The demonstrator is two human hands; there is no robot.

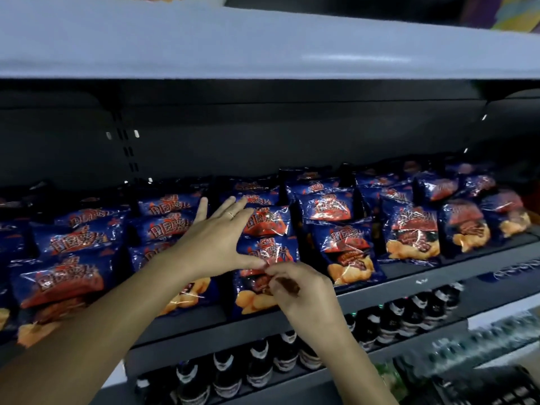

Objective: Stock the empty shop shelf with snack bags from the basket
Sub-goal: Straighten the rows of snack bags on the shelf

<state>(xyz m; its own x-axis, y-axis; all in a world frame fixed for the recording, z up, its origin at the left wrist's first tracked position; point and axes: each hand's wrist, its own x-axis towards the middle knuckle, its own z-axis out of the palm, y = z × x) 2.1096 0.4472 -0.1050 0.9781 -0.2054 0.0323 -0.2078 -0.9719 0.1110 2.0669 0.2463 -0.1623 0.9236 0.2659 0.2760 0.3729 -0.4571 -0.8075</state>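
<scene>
The shelf [409,283] looks nearly full of snack bags [409,232]; the right hand [304,290] pinches the near middle bag [254,299], the left hand [216,238] spread flat just behind it. Little seems left to add.

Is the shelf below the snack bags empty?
No, the lower shelf holds a row of dark bottles beneath the snack bags.

Thin ring [230,214] on left hand [216,238], bare forearms [117,311]

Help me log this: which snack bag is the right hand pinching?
The front snack bag of the middle stack, at the shelf edge; the left hand's thumb touches it.
</scene>
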